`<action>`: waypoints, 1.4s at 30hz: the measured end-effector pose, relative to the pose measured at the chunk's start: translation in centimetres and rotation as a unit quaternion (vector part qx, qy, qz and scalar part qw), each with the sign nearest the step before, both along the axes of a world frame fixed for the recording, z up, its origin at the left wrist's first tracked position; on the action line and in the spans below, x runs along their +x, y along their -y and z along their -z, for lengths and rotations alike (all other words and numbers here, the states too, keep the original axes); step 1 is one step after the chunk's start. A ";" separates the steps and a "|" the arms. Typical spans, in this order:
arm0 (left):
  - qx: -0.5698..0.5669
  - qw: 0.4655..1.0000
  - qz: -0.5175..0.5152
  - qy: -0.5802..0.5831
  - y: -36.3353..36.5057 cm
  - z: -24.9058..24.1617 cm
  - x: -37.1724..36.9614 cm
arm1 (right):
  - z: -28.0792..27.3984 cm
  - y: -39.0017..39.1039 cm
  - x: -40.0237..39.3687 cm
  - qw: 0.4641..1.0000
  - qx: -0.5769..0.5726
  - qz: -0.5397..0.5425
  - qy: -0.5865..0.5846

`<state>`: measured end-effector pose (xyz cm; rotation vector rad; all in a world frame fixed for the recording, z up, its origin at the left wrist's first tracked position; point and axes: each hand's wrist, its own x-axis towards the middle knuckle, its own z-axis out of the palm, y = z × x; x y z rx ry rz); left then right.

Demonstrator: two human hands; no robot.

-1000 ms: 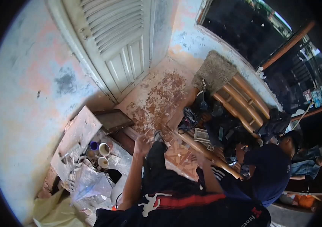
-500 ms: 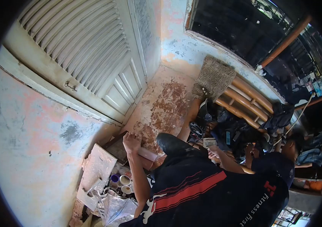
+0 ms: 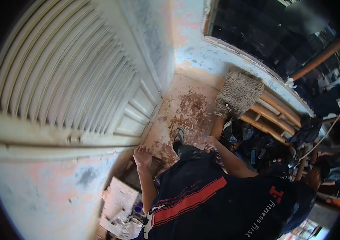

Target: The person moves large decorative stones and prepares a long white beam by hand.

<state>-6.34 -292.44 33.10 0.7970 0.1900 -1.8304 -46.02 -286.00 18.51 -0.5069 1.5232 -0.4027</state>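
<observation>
My left hand (image 3: 143, 157) is raised beside the bottom of the louvred door (image 3: 132, 116), above a brown wooden piece (image 3: 132, 170). Its fingers are curled in; whatever they may hold is hidden. My right hand (image 3: 211, 143) hangs in front of me over the paint-flecked floor (image 3: 192, 106), fingers loosely apart, with no object visible in it. Between the hands, my sandalled foot (image 3: 179, 135) shows on the floor beyond my dark trouser leg.
A shaggy mat (image 3: 240, 92) lies over the end of a bamboo bench (image 3: 276, 116). Dark items, a blue phone-like thing (image 3: 253, 157) among them, are heaped by it. A pale board (image 3: 118, 196) and a purple-rimmed cup (image 3: 138, 209) are low left. Another person (image 3: 320, 172) is at right.
My view has moved closer to the door, and a sandalled foot has come into sight. My right hand has swung forward and left; the small greenish-grey piece in it no longer shows.
</observation>
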 end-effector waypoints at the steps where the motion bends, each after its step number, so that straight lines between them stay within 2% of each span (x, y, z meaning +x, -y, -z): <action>1: 0.020 0.999 0.016 0.027 2.5 -0.3 -0.3 | -0.1 1.8 0.1 1.000 0.001 0.021 0.003; 3: 0.029 0.995 0.051 0.085 7.4 -1.5 -1.8 | -0.2 5.0 0.4 0.999 0.006 0.026 -0.030; 4: 0.014 0.994 0.085 0.066 9.8 -1.7 -2.3 | 0.3 6.5 -0.1 0.998 0.009 0.049 -0.028; 5: 0.011 0.992 0.098 0.083 12.3 -2.3 -3.3 | 3.1 7.4 -0.8 0.998 -0.010 0.064 0.014; 7: 0.013 0.989 0.110 0.093 16.4 -2.4 -5.0 | 3.3 7.1 -1.5 0.993 -0.018 0.102 0.059; 10: 0.002 0.981 0.176 0.081 21.5 -3.1 -8.3 | 0.6 8.0 -2.4 0.985 -0.040 0.167 0.016; 13: 0.013 0.965 0.251 0.072 26.3 -2.3 -12.1 | 1.6 6.1 -3.2 0.958 -0.003 0.282 0.051; 15: 0.029 0.950 0.302 0.078 28.9 -1.9 -15.0 | 2.0 4.4 -3.1 0.941 -0.007 0.339 0.017; 16: 0.026 0.945 0.318 0.075 30.1 -1.8 -16.7 | 6.0 2.3 -2.8 0.935 -0.009 0.355 0.014; 18: 0.026 0.921 0.379 0.091 32.4 -1.9 -20.1 | 13.6 -0.3 -3.0 0.862 -0.039 0.469 0.189; 19: 0.020 0.909 0.404 0.105 33.6 -1.4 -21.8 | 10.8 0.7 -3.1 0.856 -0.045 0.481 0.186; 21: 0.021 0.888 0.447 0.106 36.1 -0.7 -25.5 | 2.3 3.2 -1.9 0.856 0.065 0.512 0.013; 24: 0.033 0.841 0.528 0.115 39.3 0.7 -31.5 | 4.4 2.7 1.0 0.806 0.037 0.591 -0.005; 29: 0.013 0.785 0.599 0.157 42.7 2.2 -40.9 | 8.5 1.4 3.5 0.722 -0.022 0.688 -0.071; 30: 0.009 0.773 0.614 0.156 43.1 2.4 -42.2 | 6.0 2.3 3.8 0.710 -0.017 0.700 -0.072; 32: 0.003 0.751 0.645 0.143 43.2 2.3 -44.3 | -1.4 4.8 3.8 0.681 0.034 0.731 0.001; 34: 0.000 0.732 0.670 0.128 43.2 2.8 -46.4 | -2.0 5.2 4.7 0.664 0.046 0.746 0.015; 36: 0.029 0.706 0.698 0.119 43.3 4.2 -47.4 | -2.9 5.7 5.9 0.623 -0.007 0.782 -0.011; 40: 0.015 0.663 0.732 0.155 42.1 5.3 -48.5 | -2.9 6.1 4.9 0.593 0.059 0.803 0.001; 42: 0.013 0.627 0.761 0.167 41.4 6.1 -48.6 | -1.5 5.8 3.3 0.579 0.056 0.813 0.008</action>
